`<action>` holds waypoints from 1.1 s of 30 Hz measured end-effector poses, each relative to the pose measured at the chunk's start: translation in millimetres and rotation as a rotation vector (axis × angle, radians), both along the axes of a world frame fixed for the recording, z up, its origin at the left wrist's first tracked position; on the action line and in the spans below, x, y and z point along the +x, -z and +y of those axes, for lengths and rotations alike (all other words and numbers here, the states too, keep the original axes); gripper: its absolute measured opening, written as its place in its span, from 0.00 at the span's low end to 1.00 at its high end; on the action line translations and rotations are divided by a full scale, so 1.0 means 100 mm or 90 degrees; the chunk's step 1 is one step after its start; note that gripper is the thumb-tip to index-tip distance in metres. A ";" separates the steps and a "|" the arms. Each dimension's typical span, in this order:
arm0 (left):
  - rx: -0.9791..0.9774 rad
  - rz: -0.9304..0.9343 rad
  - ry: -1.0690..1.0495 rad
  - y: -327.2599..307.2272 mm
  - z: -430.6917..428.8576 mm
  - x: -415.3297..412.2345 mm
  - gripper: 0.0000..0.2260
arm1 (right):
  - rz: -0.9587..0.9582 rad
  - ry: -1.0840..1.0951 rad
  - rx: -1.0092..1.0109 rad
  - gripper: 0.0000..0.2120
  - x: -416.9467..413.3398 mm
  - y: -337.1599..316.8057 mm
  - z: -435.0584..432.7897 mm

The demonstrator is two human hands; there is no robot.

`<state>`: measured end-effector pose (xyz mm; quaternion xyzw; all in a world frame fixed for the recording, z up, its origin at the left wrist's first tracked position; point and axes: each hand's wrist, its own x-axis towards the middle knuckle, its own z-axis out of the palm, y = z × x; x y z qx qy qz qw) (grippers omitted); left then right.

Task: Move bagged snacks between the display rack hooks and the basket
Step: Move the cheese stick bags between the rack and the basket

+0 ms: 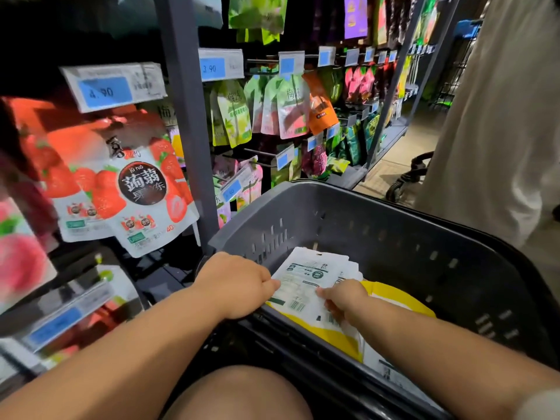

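A grey plastic basket (pixel 378 225) sits in front of me with several bagged snacks lying in it. Both hands reach into it. My left hand (pixel 239 283) pinches the left edge of a white snack bag (pixel 306 280) that lies back side up, showing barcodes. My right hand (pixel 344 298) grips the same stack of bags at its right edge. A yellow bag (pixel 391 295) lies underneath. On the rack to the left, strawberry snack bags (pixel 130 192) hang from a hook.
The display rack (pixel 185 116) stands left and behind the basket, its hooks full of green, pink and orange bags with blue price tags (pixel 104 91). A person in light clothing (pixel 500 131) stands at the right. My knee (pixel 239 395) is below the basket.
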<state>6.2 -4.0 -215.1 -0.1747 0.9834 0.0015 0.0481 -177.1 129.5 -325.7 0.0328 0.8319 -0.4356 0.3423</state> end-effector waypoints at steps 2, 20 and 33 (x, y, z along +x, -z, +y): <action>0.005 -0.014 -0.006 0.01 0.00 0.00 0.21 | 0.023 -0.002 -0.001 0.11 0.04 0.00 -0.04; 0.043 -0.017 -0.054 -0.03 0.06 0.07 0.24 | 0.236 0.036 -0.282 0.05 -0.26 -1.19 0.46; 0.836 0.366 -0.116 -0.05 0.34 -0.23 0.20 | 0.180 -0.054 -0.407 0.05 0.07 -1.38 0.47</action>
